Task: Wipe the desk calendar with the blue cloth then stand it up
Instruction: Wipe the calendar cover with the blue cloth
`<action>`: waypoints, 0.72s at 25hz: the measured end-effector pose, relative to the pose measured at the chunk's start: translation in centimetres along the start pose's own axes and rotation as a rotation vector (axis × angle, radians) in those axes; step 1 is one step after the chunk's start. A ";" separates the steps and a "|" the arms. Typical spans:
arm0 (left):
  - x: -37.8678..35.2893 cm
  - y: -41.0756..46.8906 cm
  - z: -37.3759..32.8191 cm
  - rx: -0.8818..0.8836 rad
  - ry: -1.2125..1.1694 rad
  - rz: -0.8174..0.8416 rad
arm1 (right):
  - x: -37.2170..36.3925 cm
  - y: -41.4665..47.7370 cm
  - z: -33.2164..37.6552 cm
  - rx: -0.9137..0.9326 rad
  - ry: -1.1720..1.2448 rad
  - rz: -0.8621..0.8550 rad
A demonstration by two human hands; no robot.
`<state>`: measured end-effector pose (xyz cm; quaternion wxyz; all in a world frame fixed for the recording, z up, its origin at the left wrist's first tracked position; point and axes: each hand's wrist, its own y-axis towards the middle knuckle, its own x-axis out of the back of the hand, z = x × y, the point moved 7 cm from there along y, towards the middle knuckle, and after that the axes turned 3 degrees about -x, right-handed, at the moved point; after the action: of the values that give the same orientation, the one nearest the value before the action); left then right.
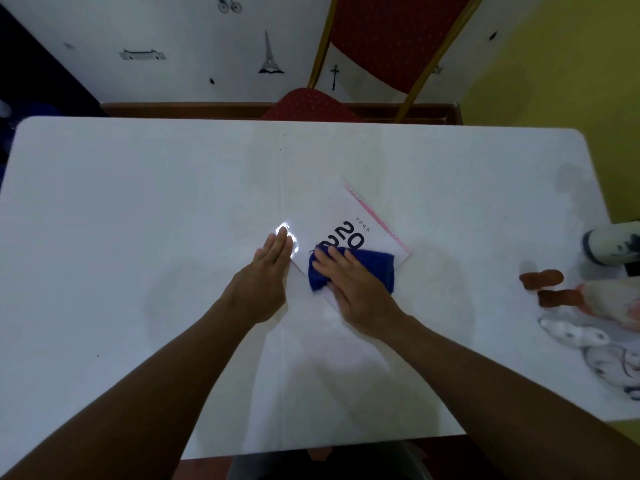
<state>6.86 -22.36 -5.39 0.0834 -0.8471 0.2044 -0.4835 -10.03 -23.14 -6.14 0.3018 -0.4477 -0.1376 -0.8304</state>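
Flat and open, the right hand (353,289) presses palm-down on the blue cloth (360,268), its fingers spread over the cloth's left part with no pinch, so this grip is a press from above. The cloth is bunched into a rough band and lies across the near half of the desk calendar (360,220), covering part of the large dark "20" printed there. The left hand (266,275) is also open, fingers straight and held together, resting just beside the calendar's left corner, where a bright glare hides whether the fingertips touch the cover or only the desk (138,220) (the edge is washed out there). The calendar lies flat, turned diamond-wise, with its pink spiral binding along the far right edge, near the middle of the white desk. At the desk's right edge sit some soft toys (595,306), pale with reddish-brown feet, well apart from the calendar. Beyond the far edge stands a red chair (388,39) with a gold frame, against a white wall bearing small dark stickers.
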 end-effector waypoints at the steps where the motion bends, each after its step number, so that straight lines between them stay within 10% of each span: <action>1: 0.0 0.0 0.0 0.001 0.005 0.003 | 0.0 -1.4 0.0 0.045 -0.014 0.036; 18: -0.1 0.0 -0.1 0.005 0.020 0.004 | 1.3 5.4 -1.8 -0.274 -0.038 -0.215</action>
<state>6.69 -22.30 -5.38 0.0842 -0.8416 0.2058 -0.4922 -8.37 -28.77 -6.35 0.1447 -0.4829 -0.0759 -0.8603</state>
